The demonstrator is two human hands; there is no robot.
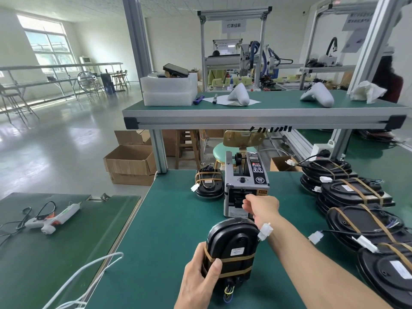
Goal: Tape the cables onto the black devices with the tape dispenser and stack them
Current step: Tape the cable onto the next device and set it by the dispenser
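Note:
My left hand [201,276] grips a black device [231,244] from its left side, thumb over a brown tape band; the device stands tilted on the green table [160,230]. Its white cable connector [265,231] sticks out on the right. My right hand [260,207] reaches to the front slot of the grey tape dispenser [245,181], fingertips at the outlet; whether tape is pinched is hidden. One taped device [209,182] lies left of the dispenser. Several taped devices [356,197] sit stacked at the right.
A white glue gun [53,219] with cable lies on the left table. A white cord [89,277] crosses the table gap. Overhead shelf [263,112] carries foam boxes and white parts, with black tape strips [272,129] hanging from its edge. Cardboard boxes [131,163] stand on the floor.

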